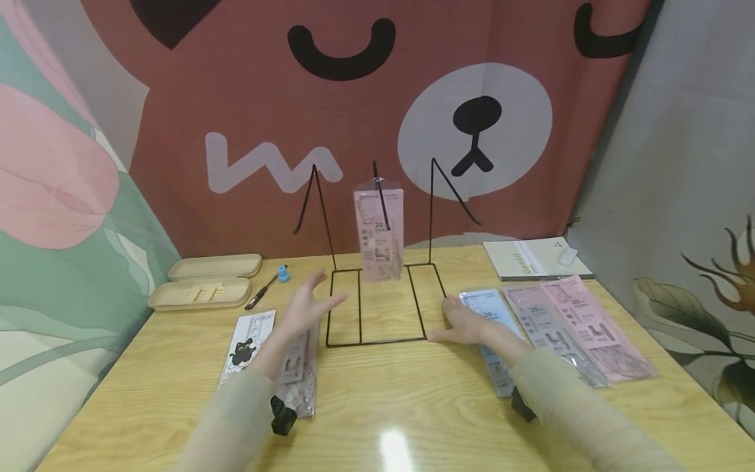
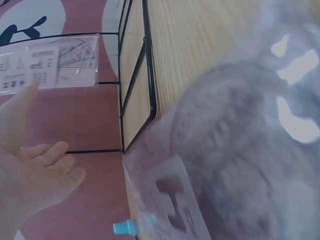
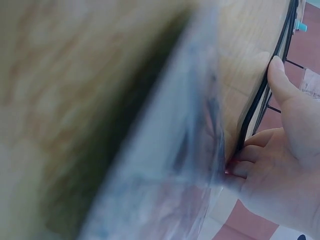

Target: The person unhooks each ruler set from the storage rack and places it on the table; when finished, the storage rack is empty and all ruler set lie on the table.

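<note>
Three stand hooks (one packet)

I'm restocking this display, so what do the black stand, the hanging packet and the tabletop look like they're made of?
The black stand looks like thin bent metal wire with a dark matte coat. The hanging packet seems to be a clear glossy plastic sleeve over a pink printed card; light glints off it. The tabletop shows pale wood grain with a shiny reflection, possibly laminate.

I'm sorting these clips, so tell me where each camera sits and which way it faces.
Head: above, looking forward and down at the table, both forearms and hands.
Left wrist: low, facing along the wire stand; open left hand.
Right wrist: low, blurred; right hand at the stand's base.
Shared: the stand shows in all views.
</note>
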Motion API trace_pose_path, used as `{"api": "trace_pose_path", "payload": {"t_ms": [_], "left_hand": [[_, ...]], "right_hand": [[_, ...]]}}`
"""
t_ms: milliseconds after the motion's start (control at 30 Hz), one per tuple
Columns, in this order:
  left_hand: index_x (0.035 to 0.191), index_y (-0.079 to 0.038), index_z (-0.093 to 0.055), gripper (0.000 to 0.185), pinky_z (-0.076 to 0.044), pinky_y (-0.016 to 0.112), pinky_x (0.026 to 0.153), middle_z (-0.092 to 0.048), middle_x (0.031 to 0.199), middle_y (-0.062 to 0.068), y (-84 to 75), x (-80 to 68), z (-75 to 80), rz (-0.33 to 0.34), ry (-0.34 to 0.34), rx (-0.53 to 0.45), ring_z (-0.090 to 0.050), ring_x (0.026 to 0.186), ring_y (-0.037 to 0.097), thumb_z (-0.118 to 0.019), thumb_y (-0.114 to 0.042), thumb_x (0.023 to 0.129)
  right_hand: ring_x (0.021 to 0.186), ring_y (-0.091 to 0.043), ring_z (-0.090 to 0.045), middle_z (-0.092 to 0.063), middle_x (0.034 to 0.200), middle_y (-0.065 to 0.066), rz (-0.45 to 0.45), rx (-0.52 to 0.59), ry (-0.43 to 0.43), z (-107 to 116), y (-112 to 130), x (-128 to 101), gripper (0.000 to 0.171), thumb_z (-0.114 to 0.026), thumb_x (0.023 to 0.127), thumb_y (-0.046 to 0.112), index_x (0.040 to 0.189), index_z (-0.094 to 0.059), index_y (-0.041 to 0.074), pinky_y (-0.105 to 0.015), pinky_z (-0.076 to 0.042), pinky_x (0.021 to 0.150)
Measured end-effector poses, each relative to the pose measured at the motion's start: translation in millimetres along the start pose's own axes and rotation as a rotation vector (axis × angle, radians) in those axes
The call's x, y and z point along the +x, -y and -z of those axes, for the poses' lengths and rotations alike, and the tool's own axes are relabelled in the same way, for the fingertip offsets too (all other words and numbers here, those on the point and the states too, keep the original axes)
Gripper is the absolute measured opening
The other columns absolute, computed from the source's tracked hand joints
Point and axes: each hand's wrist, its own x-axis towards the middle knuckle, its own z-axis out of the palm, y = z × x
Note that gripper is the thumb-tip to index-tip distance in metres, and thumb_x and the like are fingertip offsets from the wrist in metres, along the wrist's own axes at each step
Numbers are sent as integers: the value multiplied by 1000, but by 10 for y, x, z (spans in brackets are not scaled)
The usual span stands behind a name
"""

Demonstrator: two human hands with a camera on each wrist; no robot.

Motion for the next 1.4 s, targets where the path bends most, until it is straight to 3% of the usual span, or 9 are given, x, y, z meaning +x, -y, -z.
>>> {"api": "trace_pose_path", "payload": {"t_ms": [133, 567, 733, 967, 1100, 1233, 1400], "left_hand": [[149, -5, -19, 84, -27, 53, 114, -29, 153, 16, -57, 121, -105, -5, 4, 1, -26, 141, 36, -62, -43, 89], [149, -9, -21, 83, -22, 52, 116, -29, 154, 10, -161, 406, -431, 62, -28, -232, -24, 143, 31, -65, -42, 87], [151, -12, -17, 85, -23, 54, 115, -29, 154, 9, -217, 493, -493, 79, -12, -234, -23, 143, 30, -64, -44, 87], [143, -19, -34, 71, -33, 53, 110, -40, 146, 9, -323, 585, -547, 51, -19, -288, -36, 137, 30, -67, -44, 85], [138, -14, -41, 60, -45, 47, 102, -52, 134, 12, -311, 613, -585, 43, -30, -307, -50, 124, 30, -66, -35, 88], [133, -8, -48, 49, -49, 44, 97, -59, 126, 13, -290, 622, -638, 27, -1, -301, -58, 114, 29, -62, -29, 91], [115, -9, -65, 35, -51, 43, 92, -67, 116, 9, -331, 579, -678, 27, 23, -253, -63, 106, 24, -62, -33, 90]], "right_hand": [[142, -46, -6, -5, 151, -35, -12, -5, 5, -16, -19, 12, 101, -57, 88, 53, 142, -11, -18, -54, -11, 118], [142, -47, -7, -5, 151, -35, -11, 1, 5, -33, -35, 34, 102, -57, 87, 55, 142, -12, -18, -55, -12, 117], [142, -47, -7, -5, 151, -35, -6, 6, 4, -24, -18, 31, 101, -57, 87, 54, 142, -12, -18, -55, -12, 117], [142, -46, -5, -4, 152, -34, -6, 9, 11, -18, 6, 27, 101, -57, 88, 53, 143, -11, -18, -54, -10, 118], [142, -46, -6, -4, 152, -34, -1, 5, 11, -29, 8, 39, 101, -57, 88, 54, 143, -11, -17, -53, -11, 118], [143, -45, -5, -4, 152, -33, -6, 2, 12, -31, 8, 33, 101, -57, 87, 54, 143, -11, -17, -52, -10, 118], [143, -45, -4, -3, 152, -33, -12, -4, 11, -7, -16, 10, 101, -57, 88, 54, 143, -11, -16, -53, -10, 118]]}}
